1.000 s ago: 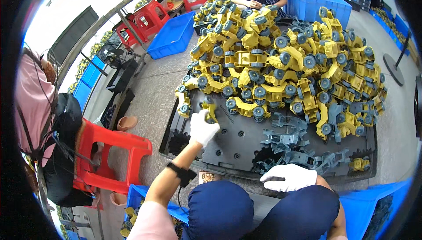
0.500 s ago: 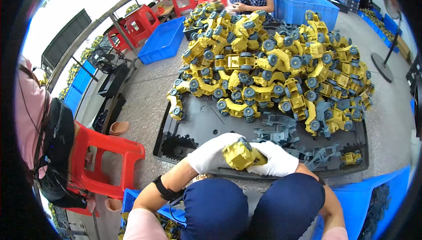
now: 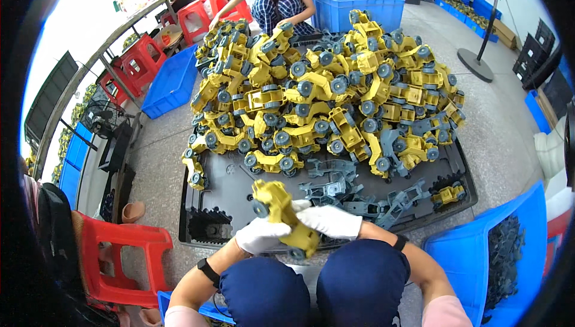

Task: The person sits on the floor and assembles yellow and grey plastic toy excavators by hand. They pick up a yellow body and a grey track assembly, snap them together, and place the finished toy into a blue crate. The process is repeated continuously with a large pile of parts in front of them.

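Hands first: your left hand (image 3: 260,235) and right hand (image 3: 330,221), both in white gloves, were closed around one yellow toy truck (image 3: 283,218) held over your knees at 6 o'clock, its grey wheels showing. At 12 o'clock a big heap of yellow toy trucks (image 3: 323,93) covered the far part of the black tray (image 3: 221,192). Loose grey plastic parts (image 3: 359,198) lay at 3 o'clock of your hands. Judging by that, most trucks were yet to be handled; only this one was in work.
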Tool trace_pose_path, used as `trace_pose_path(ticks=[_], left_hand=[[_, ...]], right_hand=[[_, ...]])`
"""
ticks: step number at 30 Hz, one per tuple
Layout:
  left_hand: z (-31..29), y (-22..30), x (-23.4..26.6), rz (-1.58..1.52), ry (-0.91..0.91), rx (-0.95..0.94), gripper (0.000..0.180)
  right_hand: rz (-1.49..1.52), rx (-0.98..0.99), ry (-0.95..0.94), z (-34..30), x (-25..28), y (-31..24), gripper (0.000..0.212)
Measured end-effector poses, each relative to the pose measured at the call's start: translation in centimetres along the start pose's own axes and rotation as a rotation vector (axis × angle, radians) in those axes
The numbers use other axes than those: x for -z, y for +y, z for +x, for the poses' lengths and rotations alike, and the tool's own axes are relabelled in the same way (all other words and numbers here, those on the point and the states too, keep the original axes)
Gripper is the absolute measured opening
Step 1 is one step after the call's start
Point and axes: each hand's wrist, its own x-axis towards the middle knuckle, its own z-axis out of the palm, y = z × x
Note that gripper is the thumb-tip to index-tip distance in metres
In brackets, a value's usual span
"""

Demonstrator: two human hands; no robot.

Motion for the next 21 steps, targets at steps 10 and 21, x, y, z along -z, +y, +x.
trace_pose_path(ticks=[10, 21], left_hand=[[-4.2, 0.1, 3.4, -0.114, 0.297, 0.024, 0.052], [-3.4, -0.7, 4.0, -0.213, 0.196, 0.007, 0.060]], right_hand=[[-0.919, -0.047, 0.596, 4.7, 9.0, 3.5, 0.021], [-0.565, 0.408, 0.637, 5.5, 6.9, 1.2, 0.030]])
